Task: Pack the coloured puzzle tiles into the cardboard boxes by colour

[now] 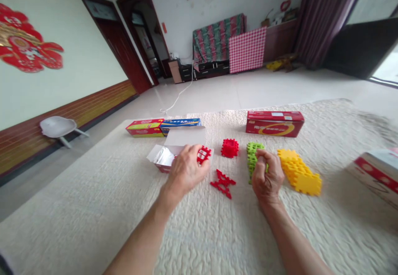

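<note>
My left hand pinches a red square lattice piece in front of an open box whose white flap stands up. Silvery wrapping shows inside that box. My right hand is closed beside the green interlocking pieces and partly covers them; what it holds, if anything, is hidden. Between the hands, a red block of pieces sits farther back, and pointed red pieces lie nearer. A row of yellow pieces lies right of my right hand.
Behind the open box stand a red-green box and a blue box. A red box stands at the back right, another box at the right edge. All rest on a cream quilted cover. A white stool is far left.
</note>
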`<action>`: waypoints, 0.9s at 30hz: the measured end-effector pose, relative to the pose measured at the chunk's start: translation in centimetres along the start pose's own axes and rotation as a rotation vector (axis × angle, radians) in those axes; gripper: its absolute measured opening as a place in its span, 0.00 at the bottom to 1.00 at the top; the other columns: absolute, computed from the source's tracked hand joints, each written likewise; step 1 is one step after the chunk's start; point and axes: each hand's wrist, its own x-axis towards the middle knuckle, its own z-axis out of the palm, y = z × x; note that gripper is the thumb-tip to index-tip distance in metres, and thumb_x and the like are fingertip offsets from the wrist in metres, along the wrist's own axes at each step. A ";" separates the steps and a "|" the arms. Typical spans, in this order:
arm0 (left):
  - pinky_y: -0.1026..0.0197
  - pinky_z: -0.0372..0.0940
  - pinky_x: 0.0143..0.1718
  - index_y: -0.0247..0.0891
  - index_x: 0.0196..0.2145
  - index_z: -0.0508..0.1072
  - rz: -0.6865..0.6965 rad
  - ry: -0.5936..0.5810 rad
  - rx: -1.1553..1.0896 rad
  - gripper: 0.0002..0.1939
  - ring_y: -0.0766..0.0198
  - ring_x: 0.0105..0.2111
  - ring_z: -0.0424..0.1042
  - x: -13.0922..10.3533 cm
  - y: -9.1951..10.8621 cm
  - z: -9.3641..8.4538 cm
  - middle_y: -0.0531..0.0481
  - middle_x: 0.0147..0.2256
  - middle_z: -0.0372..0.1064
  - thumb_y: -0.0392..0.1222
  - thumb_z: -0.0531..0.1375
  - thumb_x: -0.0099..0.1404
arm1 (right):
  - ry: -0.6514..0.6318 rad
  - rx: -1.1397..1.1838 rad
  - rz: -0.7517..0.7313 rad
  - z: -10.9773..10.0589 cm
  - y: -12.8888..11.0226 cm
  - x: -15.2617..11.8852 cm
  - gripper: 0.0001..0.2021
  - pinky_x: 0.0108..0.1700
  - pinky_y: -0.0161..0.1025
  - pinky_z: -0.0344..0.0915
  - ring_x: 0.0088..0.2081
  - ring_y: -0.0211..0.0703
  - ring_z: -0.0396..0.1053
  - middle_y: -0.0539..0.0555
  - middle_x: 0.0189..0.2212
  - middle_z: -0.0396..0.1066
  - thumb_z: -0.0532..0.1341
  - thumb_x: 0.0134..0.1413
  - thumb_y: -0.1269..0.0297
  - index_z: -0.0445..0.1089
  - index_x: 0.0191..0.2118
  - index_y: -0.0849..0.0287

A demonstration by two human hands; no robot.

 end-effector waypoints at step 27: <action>0.61 0.65 0.37 0.34 0.35 0.79 -0.219 -0.511 0.360 0.18 0.53 0.41 0.76 5.0 -10.2 1.3 0.36 0.37 0.77 0.52 0.59 0.57 | -0.032 -0.003 0.033 0.1 0.3 -0.2 0.09 0.42 0.44 0.65 0.37 0.44 0.68 0.52 0.32 0.68 0.52 0.59 0.66 0.70 0.39 0.58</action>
